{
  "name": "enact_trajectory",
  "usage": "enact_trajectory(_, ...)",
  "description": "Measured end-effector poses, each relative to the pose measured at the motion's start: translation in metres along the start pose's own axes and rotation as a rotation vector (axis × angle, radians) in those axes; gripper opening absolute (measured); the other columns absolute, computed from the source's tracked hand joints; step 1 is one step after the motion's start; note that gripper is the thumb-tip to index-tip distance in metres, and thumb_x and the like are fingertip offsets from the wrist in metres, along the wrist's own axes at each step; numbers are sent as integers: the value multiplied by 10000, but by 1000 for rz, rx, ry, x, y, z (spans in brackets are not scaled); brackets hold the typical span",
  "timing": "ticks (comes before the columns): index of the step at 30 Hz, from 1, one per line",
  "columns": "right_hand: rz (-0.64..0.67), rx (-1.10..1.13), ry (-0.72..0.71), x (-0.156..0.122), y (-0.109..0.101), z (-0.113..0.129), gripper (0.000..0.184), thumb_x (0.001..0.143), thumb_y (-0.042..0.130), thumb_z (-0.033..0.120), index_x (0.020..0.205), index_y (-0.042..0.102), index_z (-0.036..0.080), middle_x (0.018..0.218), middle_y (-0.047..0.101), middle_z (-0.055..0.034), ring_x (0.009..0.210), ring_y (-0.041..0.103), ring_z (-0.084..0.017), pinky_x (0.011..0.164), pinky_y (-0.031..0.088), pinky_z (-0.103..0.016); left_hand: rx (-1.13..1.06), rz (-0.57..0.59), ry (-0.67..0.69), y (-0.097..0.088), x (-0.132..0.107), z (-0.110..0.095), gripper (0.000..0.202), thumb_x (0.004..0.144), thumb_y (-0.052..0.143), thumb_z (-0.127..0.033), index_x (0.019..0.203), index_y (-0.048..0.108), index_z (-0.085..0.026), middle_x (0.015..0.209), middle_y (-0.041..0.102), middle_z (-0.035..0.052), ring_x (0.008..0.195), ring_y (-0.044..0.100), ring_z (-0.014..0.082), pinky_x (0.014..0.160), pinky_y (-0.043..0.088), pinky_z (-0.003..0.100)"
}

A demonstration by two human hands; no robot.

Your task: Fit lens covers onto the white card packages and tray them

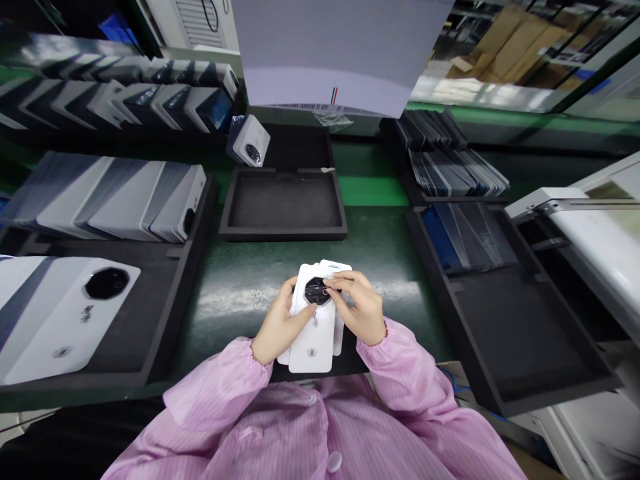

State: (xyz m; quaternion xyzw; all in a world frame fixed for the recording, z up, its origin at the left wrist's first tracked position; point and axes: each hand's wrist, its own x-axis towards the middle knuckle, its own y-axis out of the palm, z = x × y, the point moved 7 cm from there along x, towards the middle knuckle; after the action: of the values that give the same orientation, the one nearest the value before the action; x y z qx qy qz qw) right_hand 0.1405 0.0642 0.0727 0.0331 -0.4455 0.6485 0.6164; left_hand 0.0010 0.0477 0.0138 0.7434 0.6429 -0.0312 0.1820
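Observation:
Just in front of my body, a white phone back cover (311,340) with a black camera area (317,291) lies on top of other white covers, slightly fanned out. My left hand (284,321) wraps round the left edge of these covers, its thumb resting on the top one below the camera area. With thumb and fingertips pinched together, my right hand (359,305) is at the right side of the camera area. Whatever thin thing may be between those fingertips is too small to make out.
Black trays with rows of white covers (120,193) stand at the left. A black foam tray (283,235) sits ahead. Dark and clear sheets (470,237) fill part of the right trays (525,333). A large pale machine panel (340,53) overhangs the back.

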Motion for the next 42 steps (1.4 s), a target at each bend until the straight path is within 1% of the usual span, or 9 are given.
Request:
enact_trajectory(4, 1, -8, -150, -4, 2, 12, 289, 815, 587, 48, 976, 658, 277, 867, 750, -7, 878, 694, -208, 751, 552, -401, -91, -26, -8, -2, 1, -1, 514, 775, 675, -269, 1219, 420, -220, 1047, 653, 55, 812, 652, 173, 694, 532, 296)
enact_trajectory(7, 24, 37, -261, -9, 5, 22, 324, 817, 582, 40, 1028, 630, 281, 929, 754, -10, 869, 707, -197, 722, 558, -383, -113, -56, -9, -5, 1, -1, 521, 772, 682, -274, 1218, 417, -219, 1000, 669, 47, 786, 658, 174, 684, 531, 297)
enact_trajectory(11, 24, 100, -337, -13, 7, 30, 369, 821, 587, 40, 1134, 573, 235, 955, 749, -64, 843, 714, -178, 697, 574, -342, -96, -59, 50, -7, 1, -4, 509, 784, 677, -292, 1219, 426, -213, 1092, 653, 69, 930, 654, 206, 763, 524, 311)
enact_trajectory(15, 39, 135, -363, -17, 7, 32, 339, 834, 600, 75, 1119, 563, 254, 959, 743, -55, 860, 710, -169, 722, 588, -337, -92, -51, 96, -8, 1, -5, 531, 777, 688, -308, 1225, 419, -215, 1118, 651, 77, 990, 644, 224, 813, 514, 333)
enact_trajectory(22, 67, 224, -401, -18, 5, 36, 380, 813, 611, 56, 1144, 566, 236, 950, 738, -60, 887, 702, -160, 765, 595, -307, -82, -41, 138, -9, 1, -7, 489, 785, 683, -300, 1200, 435, -224, 967, 675, 30, 867, 651, 181, 801, 510, 325)
enact_trajectory(28, 90, 263, -386, -17, 5, 35, 387, 806, 611, 69, 1112, 576, 304, 965, 735, -19, 852, 711, -158, 743, 602, -301, -74, -53, 123, -8, 1, -7, 509, 782, 685, -308, 1211, 426, -220, 991, 680, 40, 871, 658, 191, 804, 512, 339)
enact_trajectory(34, 106, 302, -417, -21, 6, 34, 398, 782, 632, 71, 1121, 568, 267, 926, 737, -45, 831, 711, -169, 729, 606, -308, -72, -55, 130, -9, -1, -7, 524, 783, 688, -296, 1227, 420, -218, 1045, 668, 45, 938, 645, 189, 855, 497, 335)
enact_trajectory(38, 115, 319, -393, -21, 6, 32, 377, 791, 620, 85, 1093, 567, 303, 944, 735, -21, 827, 713, -161, 728, 605, -308, -54, -56, 126, -10, -1, -6, 527, 788, 682, -300, 1236, 416, -220, 1061, 668, 50, 961, 643, 198, 874, 493, 349)
enact_trajectory(42, 110, 323, -380, -20, 5, 31, 375, 782, 625, 82, 1078, 565, 303, 943, 736, -18, 825, 714, -160, 726, 604, -308, -54, -55, 129, -10, 0, -7, 517, 787, 681, -303, 1227, 422, -218, 1069, 666, 53, 962, 645, 203, 871, 494, 353)
